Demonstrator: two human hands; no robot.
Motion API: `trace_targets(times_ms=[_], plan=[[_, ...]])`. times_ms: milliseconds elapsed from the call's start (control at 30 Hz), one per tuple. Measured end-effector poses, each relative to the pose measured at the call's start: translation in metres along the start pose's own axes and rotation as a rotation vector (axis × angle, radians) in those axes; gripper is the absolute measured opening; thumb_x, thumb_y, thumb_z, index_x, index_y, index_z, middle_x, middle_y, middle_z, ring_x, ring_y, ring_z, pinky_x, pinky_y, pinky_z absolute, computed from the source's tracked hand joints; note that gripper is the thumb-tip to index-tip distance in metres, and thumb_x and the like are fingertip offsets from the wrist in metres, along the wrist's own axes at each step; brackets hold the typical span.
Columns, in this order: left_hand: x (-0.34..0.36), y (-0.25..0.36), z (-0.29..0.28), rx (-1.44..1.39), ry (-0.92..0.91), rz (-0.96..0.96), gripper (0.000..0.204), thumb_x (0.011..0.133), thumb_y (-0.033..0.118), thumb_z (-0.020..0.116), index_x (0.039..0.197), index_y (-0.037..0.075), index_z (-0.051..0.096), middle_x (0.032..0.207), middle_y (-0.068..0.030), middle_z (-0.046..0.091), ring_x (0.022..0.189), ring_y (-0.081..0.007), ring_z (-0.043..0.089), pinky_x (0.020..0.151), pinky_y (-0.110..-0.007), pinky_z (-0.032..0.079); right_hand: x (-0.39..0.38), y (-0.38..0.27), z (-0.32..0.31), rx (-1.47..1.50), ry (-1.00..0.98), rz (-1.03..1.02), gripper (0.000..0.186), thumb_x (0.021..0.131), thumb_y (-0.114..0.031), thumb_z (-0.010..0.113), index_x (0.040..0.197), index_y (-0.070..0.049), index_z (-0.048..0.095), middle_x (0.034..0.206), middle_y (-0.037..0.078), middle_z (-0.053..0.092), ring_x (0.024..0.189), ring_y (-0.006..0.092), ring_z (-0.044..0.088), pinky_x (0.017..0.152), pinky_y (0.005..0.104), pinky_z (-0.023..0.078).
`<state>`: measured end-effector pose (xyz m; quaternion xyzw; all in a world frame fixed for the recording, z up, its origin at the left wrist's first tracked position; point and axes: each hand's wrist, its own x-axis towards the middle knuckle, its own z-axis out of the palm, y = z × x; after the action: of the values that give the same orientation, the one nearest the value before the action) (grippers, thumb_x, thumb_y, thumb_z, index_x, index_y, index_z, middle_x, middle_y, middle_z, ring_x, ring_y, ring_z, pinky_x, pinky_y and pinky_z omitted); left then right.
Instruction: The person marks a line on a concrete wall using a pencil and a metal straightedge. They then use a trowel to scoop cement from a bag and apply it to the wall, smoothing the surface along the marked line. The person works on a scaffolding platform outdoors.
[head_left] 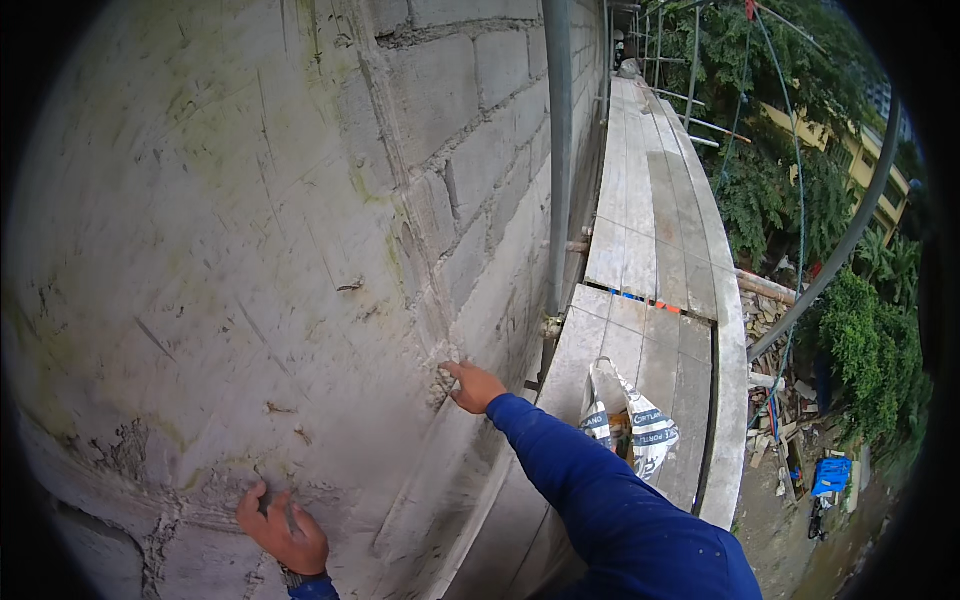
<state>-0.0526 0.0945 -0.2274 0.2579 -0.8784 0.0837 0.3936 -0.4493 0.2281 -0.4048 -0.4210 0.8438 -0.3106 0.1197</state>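
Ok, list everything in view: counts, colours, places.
Smooth wall face: one, stained grey, left
Blockwork: one stretch, grey, upper centre
Poles: several, mostly grey, along walkway
Walkway: one, pale grey, centre right
Bag: one, white and blue, on walkway
Ropes: at least two, bluish, upper right
Building: one, yellow, far right
Foliage: countless, green, right
Rubble: countless, mixed, ground below
Bundle: one, blue, lower right
Wristband: one, dark, left wrist
Sleeves: two, blue, both arms
Left hand: one, bare, at lower-left wall
Right hand: one, bare, at wall seam

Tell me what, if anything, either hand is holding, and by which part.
Nothing that shows: the left hand has its spread fingers at the concrete wall, and the right hand reaches fingertips to its rough mortar.
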Motion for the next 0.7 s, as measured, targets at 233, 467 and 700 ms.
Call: trace_targets(times_ms=[233, 467, 700], plan=[[0.001, 0.003, -0.002, 0.008, 0.004, 0.008, 0.024, 0.101, 0.019, 0.051, 0.101, -0.002, 0.063, 0.131, -0.0235, 0.051, 0.122, -0.0418, 0.047, 0.101, -0.056, 0.038, 0.004, -0.009, -0.013, -0.061, 0.099, 0.093, 0.045, 0.091, -0.019, 0.066, 0.135, -0.013, 0.056, 0.125, 0.017, 0.059, 0.112, 0.0405, 0.063, 0.094, 0.0524, 0.053], [-0.002, -0.001, 0.001, 0.004, -0.011, -0.006, 0.020, 0.099, 0.016, 0.052, 0.100, -0.001, 0.063, 0.129, -0.0232, 0.052, 0.121, -0.0416, 0.047, 0.101, -0.057, 0.038, -0.003, -0.016, -0.003, -0.030, 0.081, -0.042, 0.052, 0.089, -0.019, 0.067, 0.140, -0.013, 0.055, 0.126, 0.018, 0.060, 0.113, 0.0414, 0.063, 0.096, 0.0503, 0.052], [-0.005, -0.005, 0.001, -0.034, -0.007, 0.009, 0.016, 0.086, 0.007, 0.057, 0.098, -0.002, 0.063, 0.126, -0.0247, 0.052, 0.120, -0.0430, 0.047, 0.102, -0.059, 0.037, 0.002, -0.021, -0.007, -0.049, 0.103, 0.039, 0.047, 0.090, -0.021, 0.068, 0.135, -0.012, 0.058, 0.121, 0.018, 0.062, 0.113, 0.0401, 0.062, 0.095, 0.0502, 0.052]])
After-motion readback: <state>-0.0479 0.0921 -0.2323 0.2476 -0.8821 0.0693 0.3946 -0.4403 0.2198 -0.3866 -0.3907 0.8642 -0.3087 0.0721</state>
